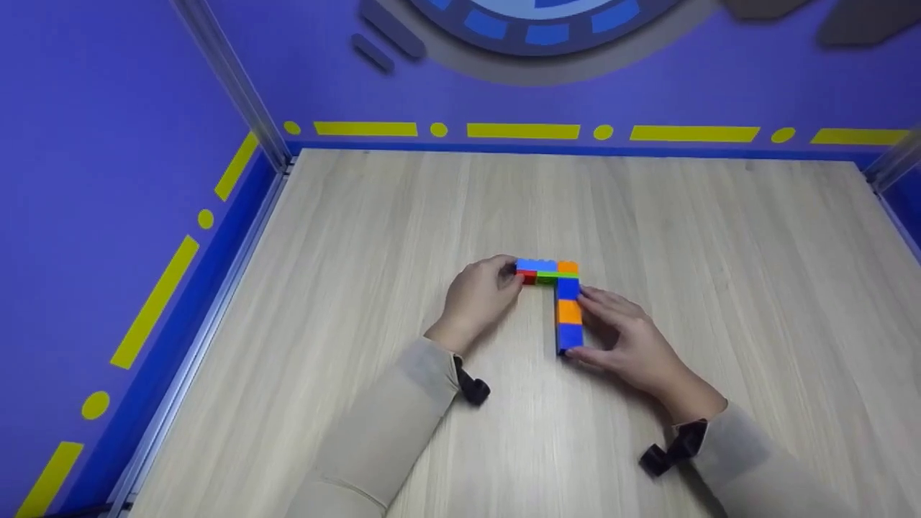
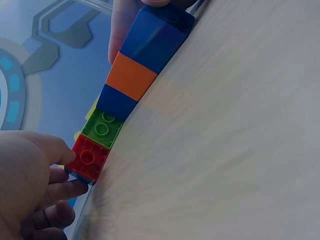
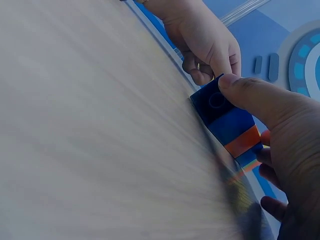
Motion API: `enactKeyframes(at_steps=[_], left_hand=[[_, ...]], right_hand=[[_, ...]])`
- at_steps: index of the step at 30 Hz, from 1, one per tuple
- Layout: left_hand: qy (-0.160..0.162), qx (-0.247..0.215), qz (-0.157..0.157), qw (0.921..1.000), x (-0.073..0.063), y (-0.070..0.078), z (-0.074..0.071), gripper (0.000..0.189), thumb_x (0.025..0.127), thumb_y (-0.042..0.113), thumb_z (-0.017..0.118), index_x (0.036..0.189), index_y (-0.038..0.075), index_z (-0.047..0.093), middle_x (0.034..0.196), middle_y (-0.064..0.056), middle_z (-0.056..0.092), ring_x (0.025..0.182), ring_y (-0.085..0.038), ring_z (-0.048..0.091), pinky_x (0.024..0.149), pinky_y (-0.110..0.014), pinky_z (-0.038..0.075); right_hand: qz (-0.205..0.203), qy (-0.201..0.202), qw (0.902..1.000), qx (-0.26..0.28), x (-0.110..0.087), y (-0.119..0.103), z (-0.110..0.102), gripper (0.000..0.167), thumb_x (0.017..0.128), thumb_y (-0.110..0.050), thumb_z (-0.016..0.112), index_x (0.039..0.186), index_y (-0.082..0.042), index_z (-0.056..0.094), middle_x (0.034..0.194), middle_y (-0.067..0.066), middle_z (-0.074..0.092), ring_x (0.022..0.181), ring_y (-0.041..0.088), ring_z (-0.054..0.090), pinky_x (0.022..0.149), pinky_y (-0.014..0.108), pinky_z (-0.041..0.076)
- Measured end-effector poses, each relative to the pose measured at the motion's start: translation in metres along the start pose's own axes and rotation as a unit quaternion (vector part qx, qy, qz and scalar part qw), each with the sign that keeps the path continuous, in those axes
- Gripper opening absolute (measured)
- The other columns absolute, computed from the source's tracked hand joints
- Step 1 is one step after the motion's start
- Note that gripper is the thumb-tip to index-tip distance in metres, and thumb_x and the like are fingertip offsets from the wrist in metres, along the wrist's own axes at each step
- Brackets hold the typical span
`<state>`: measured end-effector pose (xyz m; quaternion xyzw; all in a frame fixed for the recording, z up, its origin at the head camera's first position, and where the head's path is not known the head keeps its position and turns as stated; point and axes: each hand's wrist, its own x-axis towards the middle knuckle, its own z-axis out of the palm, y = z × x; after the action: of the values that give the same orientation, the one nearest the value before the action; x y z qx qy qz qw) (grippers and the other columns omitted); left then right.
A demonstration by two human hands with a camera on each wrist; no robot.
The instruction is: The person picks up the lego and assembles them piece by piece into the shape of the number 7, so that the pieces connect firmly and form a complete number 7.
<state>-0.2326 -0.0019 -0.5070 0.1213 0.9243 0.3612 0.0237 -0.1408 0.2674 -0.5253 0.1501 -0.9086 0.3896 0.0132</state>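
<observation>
An L-shaped assembly of toy building bricks lies low on the table before me. Its far row has a light blue brick (image 1: 536, 265) and an orange brick (image 1: 568, 266), with a red brick (image 2: 88, 157) and a green brick (image 2: 102, 129) along the near side. Towards me runs a column of blue, orange (image 1: 570, 312) and blue bricks (image 1: 570, 336). My left hand (image 1: 478, 298) pinches the left end of the row, at the red and light blue bricks. My right hand (image 1: 637, 345) grips the column, thumb at its near end and fingers along its right side.
The bricks and hands are on a wood-grain table (image 1: 360, 237). A blue wall (image 1: 504, 101) with yellow markings stands behind it, and another blue panel (image 1: 93, 180) rises on the left. Each sleeve has a black wrist mount (image 1: 473, 389) at its cuff.
</observation>
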Motion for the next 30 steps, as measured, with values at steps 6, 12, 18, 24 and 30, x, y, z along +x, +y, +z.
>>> enactKeyframes(at_steps=[6, 12, 18, 24, 30], left_hand=[[-0.005, 0.004, -0.001, 1.0000, -0.002, 0.000, 0.002, 0.037, 0.112, 0.031, 0.072, 0.146, 0.016, 0.076, 0.143, -0.003, 0.080, 0.135, -0.022, 0.075, 0.115, -0.041, 0.060], [-0.002, 0.010, 0.003, 0.9999, -0.003, 0.003, 0.001, 0.036, 0.112, 0.034, 0.071, 0.143, 0.017, 0.077, 0.141, -0.001, 0.081, 0.132, -0.021, 0.076, 0.114, -0.042, 0.060], [-0.003, 0.031, 0.009, 0.9995, -0.002, 0.005, -0.003, 0.041, 0.111, 0.040, 0.070, 0.145, 0.019, 0.078, 0.140, 0.000, 0.082, 0.133, -0.021, 0.076, 0.114, -0.042, 0.060], [0.015, 0.022, 0.024, 0.9993, -0.001, 0.000, -0.008, 0.049, 0.110, 0.044, 0.068, 0.148, 0.015, 0.076, 0.146, -0.004, 0.079, 0.140, -0.027, 0.072, 0.121, -0.044, 0.057], [0.004, 0.006, 0.024, 0.9997, -0.007, -0.013, -0.016, 0.058, 0.110, 0.051, 0.063, 0.151, 0.011, 0.072, 0.155, -0.009, 0.073, 0.147, -0.034, 0.065, 0.128, -0.050, 0.049]], right_hand=[[0.001, -0.006, 1.0000, -0.003, -0.003, -0.001, -0.001, 0.089, 0.086, -0.034, 0.101, 0.160, -0.004, 0.062, 0.173, 0.015, 0.055, 0.163, 0.046, 0.047, 0.132, 0.072, 0.034], [-0.003, -0.004, 1.0000, -0.005, -0.005, -0.001, -0.002, 0.089, 0.087, -0.034, 0.101, 0.161, -0.004, 0.062, 0.173, 0.015, 0.055, 0.163, 0.046, 0.046, 0.132, 0.074, 0.032], [-0.008, -0.007, 0.9999, 0.003, -0.003, 0.002, -0.007, 0.071, 0.099, -0.034, 0.089, 0.161, -0.011, 0.063, 0.172, 0.011, 0.058, 0.166, 0.044, 0.042, 0.134, 0.076, 0.027], [0.014, -0.008, 0.9999, 0.000, 0.002, 0.003, -0.020, 0.057, 0.111, -0.039, 0.073, 0.161, -0.013, 0.064, 0.173, 0.009, 0.057, 0.168, 0.041, 0.038, 0.136, 0.074, 0.025], [0.016, 0.002, 0.9992, -0.036, -0.003, 0.014, -0.046, 0.054, 0.112, -0.036, 0.072, 0.158, -0.010, 0.065, 0.170, 0.017, 0.058, 0.164, 0.046, 0.042, 0.134, 0.075, 0.026]])
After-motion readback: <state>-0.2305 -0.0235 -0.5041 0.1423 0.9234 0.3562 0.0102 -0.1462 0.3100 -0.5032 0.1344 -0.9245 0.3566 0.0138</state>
